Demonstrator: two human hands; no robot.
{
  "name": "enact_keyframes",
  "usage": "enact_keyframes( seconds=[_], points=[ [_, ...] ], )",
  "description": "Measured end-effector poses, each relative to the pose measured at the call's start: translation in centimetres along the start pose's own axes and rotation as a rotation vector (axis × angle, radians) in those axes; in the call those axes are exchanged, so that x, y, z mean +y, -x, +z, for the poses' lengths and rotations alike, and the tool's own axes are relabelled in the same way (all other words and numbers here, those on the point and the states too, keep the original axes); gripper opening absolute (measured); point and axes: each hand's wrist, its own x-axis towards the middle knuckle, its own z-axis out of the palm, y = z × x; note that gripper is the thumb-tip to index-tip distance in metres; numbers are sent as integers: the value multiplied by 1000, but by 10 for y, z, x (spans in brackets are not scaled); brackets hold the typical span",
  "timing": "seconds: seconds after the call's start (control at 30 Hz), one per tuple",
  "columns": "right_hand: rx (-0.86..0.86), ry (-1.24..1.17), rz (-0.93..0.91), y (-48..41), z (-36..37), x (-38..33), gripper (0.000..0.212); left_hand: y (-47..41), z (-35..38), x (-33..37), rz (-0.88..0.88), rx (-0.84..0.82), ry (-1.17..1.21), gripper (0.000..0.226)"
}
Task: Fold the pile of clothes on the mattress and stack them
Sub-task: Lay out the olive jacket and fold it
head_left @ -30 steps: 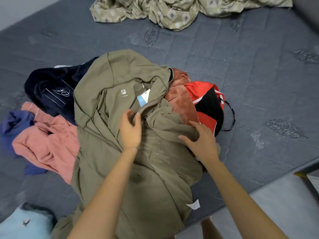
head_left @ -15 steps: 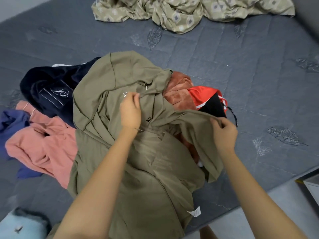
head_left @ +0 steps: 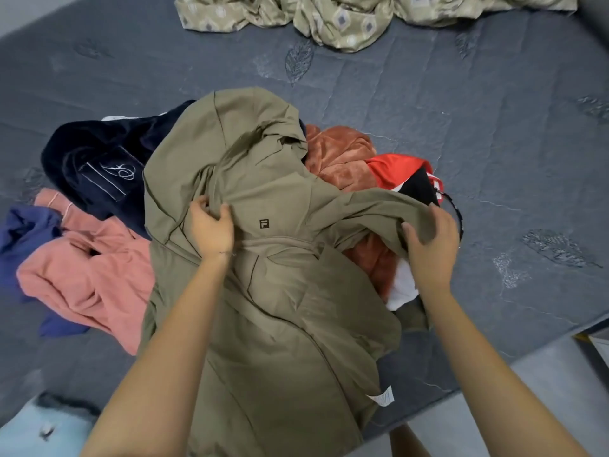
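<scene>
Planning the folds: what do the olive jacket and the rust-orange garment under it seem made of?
The olive jacket: thin, smooth, matte woven cloth, perhaps a light synthetic or cotton blend; it creases sharply and drapes limply. The rust-orange garment: plush, probably fleece or velour; fuzzy surface, soft rounded folds.

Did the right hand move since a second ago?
Yes. The right hand slid rightward, ending beside the red-and-black garment, gripping the olive jacket.
</scene>
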Motion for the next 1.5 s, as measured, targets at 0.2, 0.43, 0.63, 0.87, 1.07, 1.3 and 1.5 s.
enact_keyframes(
  seconds=[0.2,0.43,0.63,0.87,1.07,1.3,1.5],
  points=[
    [-142,225,-399,71,15,-7,51,2,-3,11,224,99,70,19],
    [-294,444,-366,123,40,9,79,7,-27,-11,177,-11,97,12],
    [-257,390,-453,170,46,15,33,1,-50,-32,51,-59,73,26],
    [-769,414,-243,224,51,30,65,5,-57,-49,72,-104,3,20],
    [-303,562,-244,212,36,57,27,10,-53,-50,119,-91,-106,15],
    [-340,825,-43,225,24,77,65,7,-42,-49,102,-67,-22,30],
    [-342,803,-23,233,14,89,48,12,-44,-49,88,-84,-34,30]
  ],
)
